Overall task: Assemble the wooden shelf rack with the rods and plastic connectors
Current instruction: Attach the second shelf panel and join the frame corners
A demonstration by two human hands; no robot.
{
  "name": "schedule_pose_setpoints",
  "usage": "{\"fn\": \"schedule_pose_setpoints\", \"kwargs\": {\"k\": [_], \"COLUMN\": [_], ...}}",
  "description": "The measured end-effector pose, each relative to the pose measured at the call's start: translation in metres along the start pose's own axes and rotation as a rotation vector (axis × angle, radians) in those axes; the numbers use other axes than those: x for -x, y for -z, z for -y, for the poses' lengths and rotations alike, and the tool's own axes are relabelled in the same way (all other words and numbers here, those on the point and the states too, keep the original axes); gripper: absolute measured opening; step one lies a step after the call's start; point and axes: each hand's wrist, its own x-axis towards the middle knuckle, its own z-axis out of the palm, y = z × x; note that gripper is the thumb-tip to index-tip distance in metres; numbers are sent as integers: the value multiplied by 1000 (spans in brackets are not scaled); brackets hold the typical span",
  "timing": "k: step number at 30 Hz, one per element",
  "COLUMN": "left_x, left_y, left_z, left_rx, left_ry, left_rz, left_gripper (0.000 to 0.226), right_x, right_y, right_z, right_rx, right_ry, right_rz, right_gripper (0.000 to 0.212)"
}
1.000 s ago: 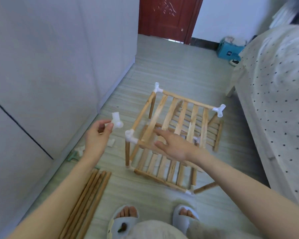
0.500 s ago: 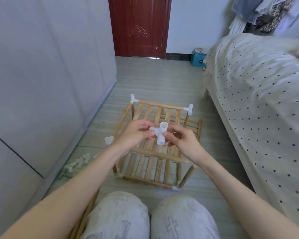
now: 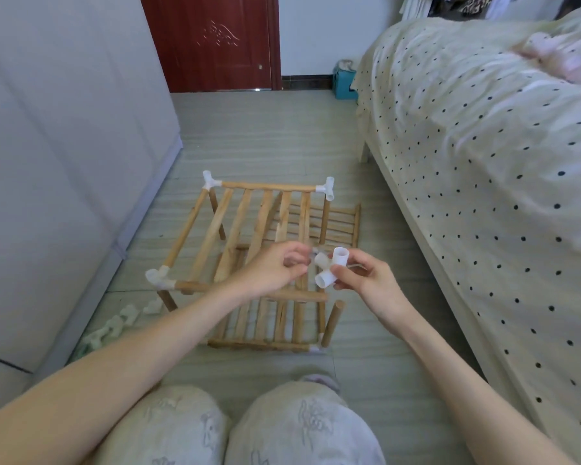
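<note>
Spare white plastic connectors (image 3: pixel 114 325) lie on the floor at left. Your left hand (image 3: pixel 272 268) curls loosely, perhaps brushing the white multi-socket connector (image 3: pixel 329 268) your right hand (image 3: pixel 366 280) pinches above the half-built wooden slatted rack (image 3: pixel 249 229).

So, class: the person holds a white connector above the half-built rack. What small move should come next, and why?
Probably lower the connector, held in the right hand, onto the bare upright rod at the near right corner: the other three top corners already carry connectors.
</note>
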Motion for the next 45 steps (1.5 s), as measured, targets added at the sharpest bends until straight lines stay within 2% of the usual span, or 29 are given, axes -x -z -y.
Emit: {"fn": "schedule_pose_setpoints", "kwargs": {"k": [3, 6, 12, 20, 25, 33, 36, 39, 42, 45], "left_x": [-6, -12, -19, -18, -14, -9, -8, -8, -9, -9], "left_y": [-5, -10, -21, -22, -22, -23, -22, -21, -22, -22], "left_z": [27, 46, 64, 72, 72, 71, 70, 69, 68, 68], "left_rx": [-479, -678, -717, -643, -630, -656, -643, -643, -650, -652], "left_ry": [-39, -77, -79, -84, -95, -91, -75, -69, -63, -58], "left_rz": [142, 204, 204, 147, 139, 148, 156, 165, 172, 170], "left_gripper": [42, 37, 38, 40, 39, 43, 43, 45, 46, 45], "right_x": [6, 11, 8, 6, 7, 16, 17, 16, 15, 14], "right_y": [16, 27, 31, 12, 14, 18, 21, 21, 19, 18], "right_z": [-29, -58, -78, -74, -72, -75, -74, -72, -71, -71], "right_rx": [-5, 134, 230, 429, 198, 594, 540, 457, 461, 463], "right_ry": [-105, -163, -200, 116, -4, 167, 100, 63, 44, 23], "right_rz": [-109, -165, -188, -126, -146, -58, -58, -67, -68, -77], "right_gripper": [18, 17, 16, 18, 21, 35, 41, 37, 30, 33]}}
